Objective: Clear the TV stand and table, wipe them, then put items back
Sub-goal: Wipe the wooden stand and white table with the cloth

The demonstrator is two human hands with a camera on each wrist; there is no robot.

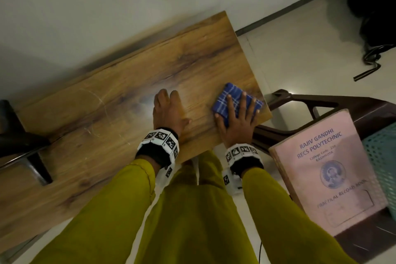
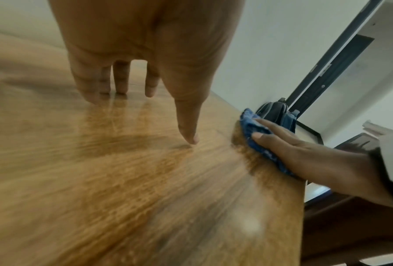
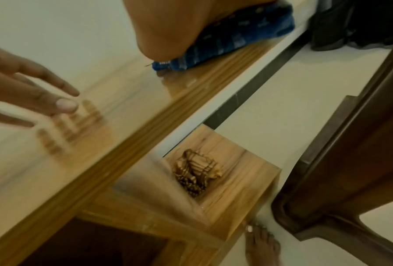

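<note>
Wood-grain worktop against pale wall, tiled floor beneath. Near, 4 o'clock: pink record book on dark brown chair. Centre: left hand flat on worktop, fingers straight, grasping nothing. At 2 o'clock: right hand, fingers spread, pressing folded blue checked cloth at worktop's right edge. Far, 1 o'clock: dark bag on floor.

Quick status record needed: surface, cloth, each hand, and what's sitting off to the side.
surface: wooden top, bare where visible
cloth: blue checked cloth, folded, near the top's right end
right hand: flat on the cloth, fingers spread
left hand: flat on the wood, holding nothing
side: pink record book on a brown chair
</note>
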